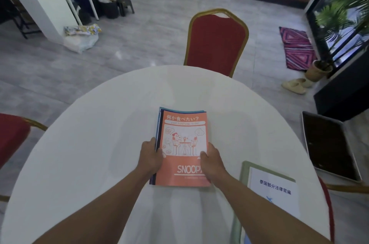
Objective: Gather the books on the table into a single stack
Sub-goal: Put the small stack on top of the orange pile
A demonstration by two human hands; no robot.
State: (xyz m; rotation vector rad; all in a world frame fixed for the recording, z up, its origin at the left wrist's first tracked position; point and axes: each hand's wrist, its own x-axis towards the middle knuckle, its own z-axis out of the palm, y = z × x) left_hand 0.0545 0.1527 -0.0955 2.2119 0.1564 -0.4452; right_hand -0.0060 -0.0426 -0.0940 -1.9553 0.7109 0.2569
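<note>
A stack of thin books (182, 124) lies near the middle of the round white table (89, 144). An orange Snoopy book is on top, and blue and dark covers show under its left and far edges. My left hand (150, 155) grips the stack's left edge. On the stack's right edge, my right hand (212, 161) holds on with its thumb over the orange cover. A white book with a green border (273, 188) lies apart at the table's right front.
A red chair with a gold frame (216, 42) stands at the table's far side. Another red chair (12, 136) is at the left. A dark tray (329, 148) rests to the right, beyond the table edge. Slippers (295, 85) lie on the grey floor.
</note>
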